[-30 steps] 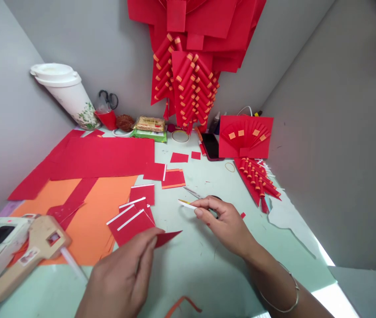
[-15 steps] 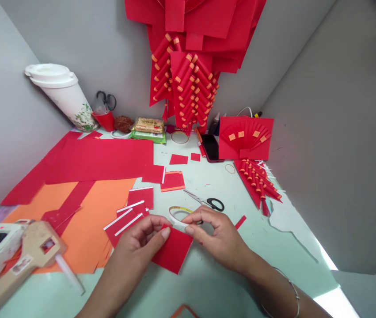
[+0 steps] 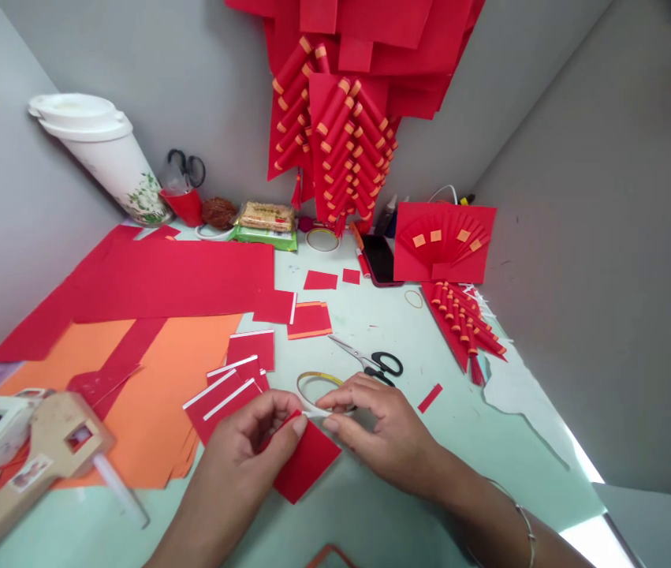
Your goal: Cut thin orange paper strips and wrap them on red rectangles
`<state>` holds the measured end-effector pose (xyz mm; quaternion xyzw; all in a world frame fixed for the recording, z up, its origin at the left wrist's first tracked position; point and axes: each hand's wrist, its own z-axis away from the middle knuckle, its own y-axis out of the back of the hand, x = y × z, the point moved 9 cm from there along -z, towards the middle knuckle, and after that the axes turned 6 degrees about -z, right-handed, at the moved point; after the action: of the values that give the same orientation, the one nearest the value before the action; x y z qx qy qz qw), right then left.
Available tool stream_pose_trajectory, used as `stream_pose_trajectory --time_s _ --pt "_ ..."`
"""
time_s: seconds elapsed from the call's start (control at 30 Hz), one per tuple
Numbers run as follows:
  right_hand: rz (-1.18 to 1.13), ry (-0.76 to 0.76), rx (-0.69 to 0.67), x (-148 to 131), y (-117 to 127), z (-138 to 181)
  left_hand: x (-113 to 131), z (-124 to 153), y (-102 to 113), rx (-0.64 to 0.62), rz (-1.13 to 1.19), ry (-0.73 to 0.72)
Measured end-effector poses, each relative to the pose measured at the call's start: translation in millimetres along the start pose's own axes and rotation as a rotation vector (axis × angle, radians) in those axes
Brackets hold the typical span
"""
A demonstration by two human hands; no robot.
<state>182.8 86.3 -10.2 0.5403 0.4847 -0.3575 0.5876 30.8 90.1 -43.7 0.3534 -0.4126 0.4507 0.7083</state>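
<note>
My left hand (image 3: 246, 454) pinches a red paper square (image 3: 310, 464) between thumb and fingers, tilted above the table. My right hand (image 3: 385, 430) holds a thin roll of tape (image 3: 300, 385) by its near side, thumb below and fingers above. A white bit of the tape meets the top edge of the square, beside my left thumb. Just past the hands lie scissors (image 3: 388, 363) with black handles. Left of the roll, several red paper pieces with white strips (image 3: 251, 349) overlap on the table.
Left are orange sheets (image 3: 175, 394), a large red sheet (image 3: 193, 276) and a beige glue gun (image 3: 68, 434). Behind stand a white cup (image 3: 92, 158), a phone (image 3: 378, 256) and red paper firecracker decorations (image 3: 341, 150). A fan card (image 3: 445, 244) leans at right.
The red square has turned and shifted slightly down and left in my left hand. My right hand and the tape roll have moved a little left. The view has tilted slightly.
</note>
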Motion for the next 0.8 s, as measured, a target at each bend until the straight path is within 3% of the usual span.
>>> stream_pose_trajectory --time_s 0.13,0.33,0.47,0.7,0.8 --pt "-0.054 -0.067 -0.019 3.5 2.0 1.2 2.8 4.1 9.7 0.069 0.069 0.019" --pt "-0.274 -0.224 -0.172 11.3 -6.1 8.1 -1.7 3.9 8.8 -0.039 0.215 0.097" --pt "-0.381 -0.280 -0.245 12.8 -9.5 11.3 -2.7 4.2 13.6 -0.019 0.291 0.129" --pt "-0.349 -0.377 -0.209 20.5 -10.9 11.3 -3.8 2.4 19.9 0.033 0.281 0.054" --pt "-0.359 -0.367 -0.138 23.0 -4.4 9.4 -3.6 -1.8 30.8 0.145 0.148 -0.003"
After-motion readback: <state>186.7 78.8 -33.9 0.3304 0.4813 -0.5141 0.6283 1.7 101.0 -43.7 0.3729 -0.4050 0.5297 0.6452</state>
